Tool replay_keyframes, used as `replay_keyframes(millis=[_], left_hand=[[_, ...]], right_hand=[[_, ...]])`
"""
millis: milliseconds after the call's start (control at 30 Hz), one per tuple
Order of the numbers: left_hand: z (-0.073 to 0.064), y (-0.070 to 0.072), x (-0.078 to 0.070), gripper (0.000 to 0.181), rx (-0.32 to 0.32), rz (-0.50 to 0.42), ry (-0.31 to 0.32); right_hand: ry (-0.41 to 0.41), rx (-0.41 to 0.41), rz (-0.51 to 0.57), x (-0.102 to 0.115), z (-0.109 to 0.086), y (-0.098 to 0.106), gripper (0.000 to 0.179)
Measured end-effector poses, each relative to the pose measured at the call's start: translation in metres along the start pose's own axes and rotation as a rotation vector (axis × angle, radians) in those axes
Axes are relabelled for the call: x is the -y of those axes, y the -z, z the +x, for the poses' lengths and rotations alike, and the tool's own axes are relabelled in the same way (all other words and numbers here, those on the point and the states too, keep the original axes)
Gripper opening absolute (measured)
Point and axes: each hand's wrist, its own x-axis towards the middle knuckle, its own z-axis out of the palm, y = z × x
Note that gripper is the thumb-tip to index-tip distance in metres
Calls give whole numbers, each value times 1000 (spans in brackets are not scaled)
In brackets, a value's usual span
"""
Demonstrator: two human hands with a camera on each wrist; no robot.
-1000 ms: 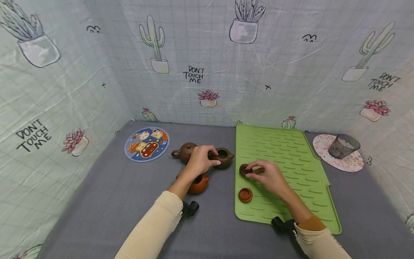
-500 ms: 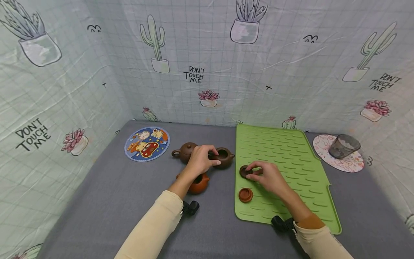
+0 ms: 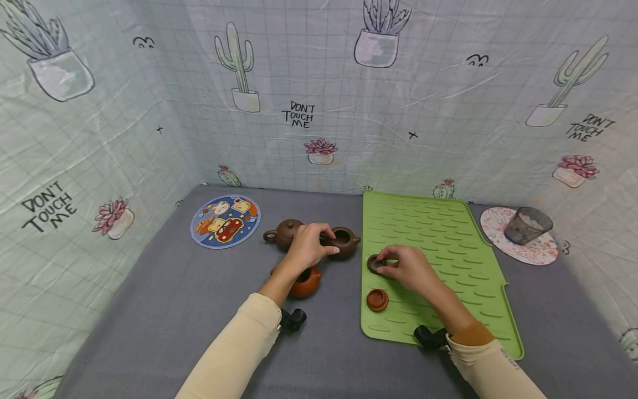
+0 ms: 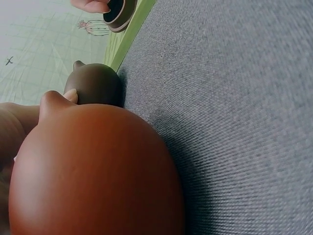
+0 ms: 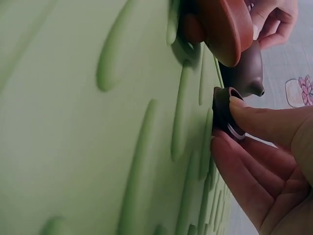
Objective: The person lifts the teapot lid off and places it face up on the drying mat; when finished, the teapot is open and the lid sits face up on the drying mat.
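Observation:
My left hand (image 3: 310, 244) holds a lidless dark brown teapot (image 3: 346, 252) by its handle side, its opening facing up; the handle is hidden behind the fingers. With thumb and fingers my right hand (image 3: 412, 269) pinches a small dark lid (image 5: 222, 108), which lies hollow side up on the green mat (image 3: 423, 221). Nearer to me on that mat sits a reddish-brown lid (image 3: 377, 300), also upturned. Under the left forearm stands a lidless reddish-brown teapot (image 3: 306, 284), partly covered. Another dark teapot (image 3: 286, 235), with its lid on, is left of the left hand.
A round blue coaster (image 3: 225, 221) with cartoon pictures lies at the back left. On the right, beyond the mat, a grey see-through cup (image 3: 528, 224) stands on a pink-patterned round coaster (image 3: 490, 219). Grey cloth (image 3: 199, 310) covers the table; a printed curtain (image 3: 319, 72) closes the back.
My right hand has shifted slightly, its fingers still at the dark lid. The left hand and the teapots have stayed in place.

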Motion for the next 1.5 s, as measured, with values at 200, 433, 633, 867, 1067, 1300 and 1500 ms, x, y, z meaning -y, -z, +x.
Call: replay_keyframes(millis=[200, 433, 633, 867, 1067, 1300, 1500], left_hand=[[0, 1, -2, 21, 1, -2, -4], [-1, 2, -2, 22, 5, -4, 2], [-1, 2, -2, 22, 11, 2, 8], [-1, 2, -3, 22, 10, 8, 18], [0, -1, -6, 22, 17, 33, -2], [-1, 0, -9, 22, 28, 40, 8], [-1, 6, -8, 27, 70, 29, 34]], right_hand=[[17, 3, -48, 3, 2, 3, 14], [18, 24, -69, 5, 4, 5, 14], [15, 29, -69, 7, 6, 6, 14], [15, 24, -69, 8, 5, 6, 14], [8, 19, -67, 6, -1, 7, 14], [-2, 11, -57, 4, -3, 7, 26], [-6, 22, -26, 6, 2, 11, 42]])
